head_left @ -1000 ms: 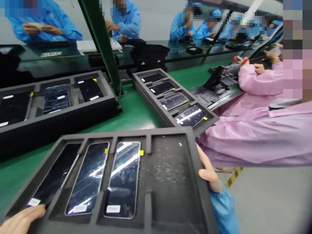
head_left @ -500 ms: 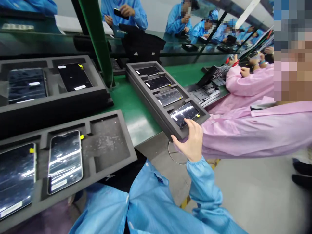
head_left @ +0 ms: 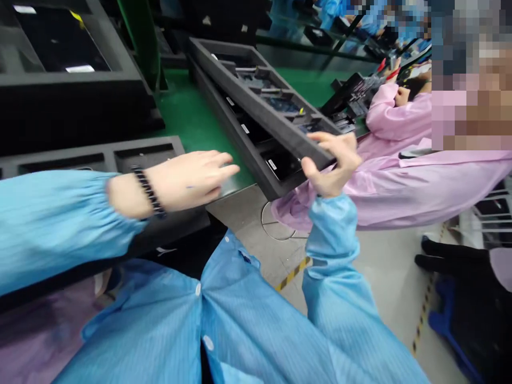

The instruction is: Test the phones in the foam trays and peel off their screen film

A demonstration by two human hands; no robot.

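While its near end is being pinched by the right hand (head_left: 334,162), the upper tray (head_left: 272,120) in the head view is pointing its long axis from the far left toward the near right, slanting across the green bench (head_left: 188,112). It is lying above the lower tray (head_left: 245,152), and the gap between the two is widening toward the near end, so the upper one is tilting with that end raised. The lower tray is running at a steeper slant in the picture and is showing dark panels (head_left: 284,162) with white labels.

The right hand is gripping narrowly, its thumb pressing the near-left side and its fingers reaching over the rim. The left hand (head_left: 192,178), blurred, is stretching rightward with fingers loosely together, holding nothing visible and staying apart from both trays; whether it is touching the near-left tray (head_left: 180,146) below it, I cannot tell.

A pink sleeve (head_left: 392,192) of a co-worker is crowding the near end on the right. A green post (head_left: 140,42) is standing to the left, beside a stacked tray (head_left: 80,80), and a black stack (head_left: 228,24) is blocking the space beyond the far end.
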